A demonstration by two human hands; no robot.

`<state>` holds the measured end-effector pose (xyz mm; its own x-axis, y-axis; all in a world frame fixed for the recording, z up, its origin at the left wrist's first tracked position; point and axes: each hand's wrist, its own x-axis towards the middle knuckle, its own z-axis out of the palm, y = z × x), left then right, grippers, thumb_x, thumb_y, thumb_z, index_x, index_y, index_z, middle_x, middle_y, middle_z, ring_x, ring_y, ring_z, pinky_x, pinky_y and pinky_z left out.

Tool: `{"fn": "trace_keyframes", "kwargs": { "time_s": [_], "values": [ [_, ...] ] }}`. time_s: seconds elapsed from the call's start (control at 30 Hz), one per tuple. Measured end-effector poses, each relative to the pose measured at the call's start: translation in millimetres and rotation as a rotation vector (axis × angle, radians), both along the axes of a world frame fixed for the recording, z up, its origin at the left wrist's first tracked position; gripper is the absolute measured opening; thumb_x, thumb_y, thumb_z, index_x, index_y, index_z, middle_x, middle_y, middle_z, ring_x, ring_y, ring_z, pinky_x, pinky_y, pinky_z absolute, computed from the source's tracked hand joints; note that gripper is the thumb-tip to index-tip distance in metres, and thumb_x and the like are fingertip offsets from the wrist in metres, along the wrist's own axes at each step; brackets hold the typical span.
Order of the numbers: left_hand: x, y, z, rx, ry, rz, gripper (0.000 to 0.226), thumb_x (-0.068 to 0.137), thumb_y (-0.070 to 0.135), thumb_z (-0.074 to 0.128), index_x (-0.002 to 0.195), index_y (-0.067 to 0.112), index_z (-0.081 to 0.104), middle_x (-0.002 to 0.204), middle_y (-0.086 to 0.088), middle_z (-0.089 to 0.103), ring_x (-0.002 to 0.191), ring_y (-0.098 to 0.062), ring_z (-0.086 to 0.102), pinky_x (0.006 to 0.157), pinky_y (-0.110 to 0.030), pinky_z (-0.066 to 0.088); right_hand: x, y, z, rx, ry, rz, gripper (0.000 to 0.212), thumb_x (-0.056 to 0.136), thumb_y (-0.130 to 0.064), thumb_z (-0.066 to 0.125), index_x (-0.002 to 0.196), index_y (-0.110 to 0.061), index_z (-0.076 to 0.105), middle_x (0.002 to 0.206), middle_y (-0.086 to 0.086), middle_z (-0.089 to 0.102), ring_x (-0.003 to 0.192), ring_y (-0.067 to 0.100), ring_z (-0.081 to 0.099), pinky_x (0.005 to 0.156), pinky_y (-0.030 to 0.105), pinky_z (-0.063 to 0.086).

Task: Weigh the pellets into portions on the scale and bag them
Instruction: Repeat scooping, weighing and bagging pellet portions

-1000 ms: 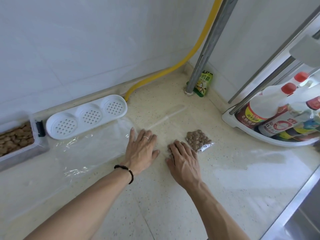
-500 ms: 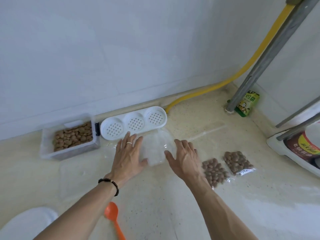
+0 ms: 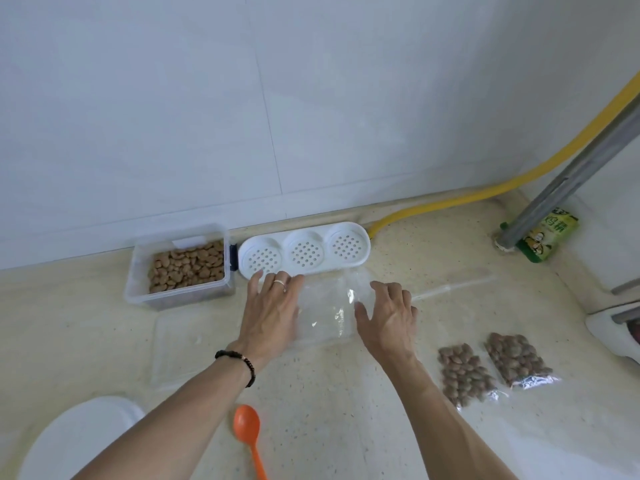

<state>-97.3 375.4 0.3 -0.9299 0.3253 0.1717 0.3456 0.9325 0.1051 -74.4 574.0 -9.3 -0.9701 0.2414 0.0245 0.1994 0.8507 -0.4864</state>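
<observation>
Bag (image 3: 325, 313) flat between both hands' fingers (image 3: 277, 282)

Both hands now sit left of where they were a second ago, away from the filled bags: the left hand (image 3: 272, 311) lies flat on the edge of the empty clear bag (image 3: 327, 311) at frame centre, and the right hand (image 3: 389, 315) hovers at its other edge. A second bag of pellets (image 3: 516, 358) now lies beside the first bag of pellets (image 3: 464, 374) at lower right.

Single head-worn view, steeply downward and close over the countertop (image 3: 433, 445) toward the tiled wall (image 3: 311, 98)
</observation>
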Motion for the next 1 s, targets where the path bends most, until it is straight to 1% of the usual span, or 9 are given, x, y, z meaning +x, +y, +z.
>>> {"fn": "trace_keyframes", "kwargs": {
  "time_s": [0.07, 0.17, 0.27, 0.33, 0.43, 0.53, 0.73, 0.9, 1.0],
  "values": [
    [0, -4, 7, 0.123, 0.002, -0.041, 0.041, 0.077, 0.000, 0.070, 0.113, 0.016, 0.058, 0.092, 0.000, 0.059, 0.088, -0.022, 0.059, 0.096, -0.041, 0.036, 1, -3, 8, -0.101, 0.027, 0.011, 0.047, 0.089, -0.030, 0.067, 0.130, -0.010, 0.057, 0.126, 0.009, 0.059, 0.119, 0.029, 0.050, 0.094, 0.045, 0.041],
    [3, -13, 29, 0.258, -0.039, -0.115, 0.035, 0.082, -0.006, 0.060, 0.111, 0.014, 0.061, 0.091, 0.001, 0.060, 0.085, -0.020, 0.059, 0.088, -0.038, 0.039, 4, -13, 28, -0.335, 0.033, 0.040, 0.053, 0.089, -0.026, 0.066, 0.137, -0.010, 0.050, 0.119, 0.006, 0.063, 0.114, 0.021, 0.055, 0.098, 0.042, 0.045],
    [9, -27, 55, 0.357, -0.072, -0.161, 0.033, 0.087, -0.006, 0.055, 0.114, 0.012, 0.062, 0.091, 0.001, 0.060, 0.082, -0.016, 0.058, 0.083, -0.034, 0.041, 5, -30, 55, -0.546, 0.003, 0.016, 0.046, 0.090, -0.013, 0.060, 0.135, -0.011, 0.050, 0.075, 0.004, 0.064, 0.072, 0.006, 0.059, 0.073, 0.014, 0.050],
    [13, -45, 67, 0.409, -0.095, -0.127, 0.030, 0.092, 0.000, 0.053, 0.118, 0.012, 0.062, 0.092, 0.001, 0.063, 0.081, -0.012, 0.058, 0.082, -0.030, 0.043, 7, -48, 70, -0.625, 0.000, -0.001, 0.039, 0.091, -0.008, 0.056, 0.130, -0.013, 0.054, 0.064, 0.004, 0.058, 0.057, 0.007, 0.053, 0.058, 0.009, 0.045],
    [23, -85, 77, 0.446, -0.140, -0.026, 0.027, 0.094, 0.009, 0.053, 0.119, 0.017, 0.061, 0.095, 0.003, 0.067, 0.085, -0.012, 0.062, 0.076, -0.030, 0.051, 16, -82, 85, -0.738, -0.053, -0.005, 0.032, 0.093, -0.011, 0.054, 0.123, -0.020, 0.056, 0.076, 0.005, 0.066, 0.071, 0.015, 0.063, 0.059, 0.012, 0.047],
    [42, -132, 78, 0.434, -0.200, 0.007, 0.025, 0.094, 0.014, 0.055, 0.116, 0.021, 0.064, 0.101, 0.005, 0.070, 0.091, -0.012, 0.065, 0.078, -0.031, 0.052, 35, -122, 90, -0.792, -0.119, 0.006, 0.022, 0.093, -0.014, 0.054, 0.115, -0.019, 0.058, 0.076, 0.001, 0.069, 0.070, 0.014, 0.064, 0.063, 0.028, 0.054],
    [84, -233, 74, 0.408, -0.373, 0.071, 0.024, 0.094, 0.011, 0.052, 0.109, 0.020, 0.068, 0.092, 0.010, 0.060, 0.087, -0.013, 0.062, 0.076, -0.025, 0.047, 78, -212, 76, -0.835, -0.257, 0.013, 0.013, 0.091, -0.007, 0.056, 0.104, -0.008, 0.061, 0.075, 0.006, 0.066, 0.052, 0.011, 0.058, 0.051, 0.025, 0.046],
    [114, -302, 54, 0.373, -0.456, 0.109, 0.024, 0.093, 0.011, 0.051, 0.107, 0.021, 0.068, 0.090, 0.010, 0.061, 0.087, -0.012, 0.061, 0.079, -0.027, 0.049, 113, -278, 58, -0.800, -0.383, 0.002, 0.008, 0.090, -0.001, 0.057, 0.094, -0.003, 0.063, 0.071, 0.007, 0.063, 0.053, 0.014, 0.055, 0.051, 0.024, 0.045],
    [125, -320, 43, 0.393, -0.488, 0.122, 0.021, 0.093, 0.013, 0.052, 0.104, 0.021, 0.068, 0.092, 0.009, 0.063, 0.084, -0.010, 0.060, 0.077, -0.026, 0.049, 126, -297, 48, -0.742, -0.395, -0.044, 0.011, 0.089, -0.006, 0.064, 0.100, -0.008, 0.063, 0.072, 0.006, 0.064, 0.056, 0.013, 0.058, 0.056, 0.025, 0.049]
  ]
}}
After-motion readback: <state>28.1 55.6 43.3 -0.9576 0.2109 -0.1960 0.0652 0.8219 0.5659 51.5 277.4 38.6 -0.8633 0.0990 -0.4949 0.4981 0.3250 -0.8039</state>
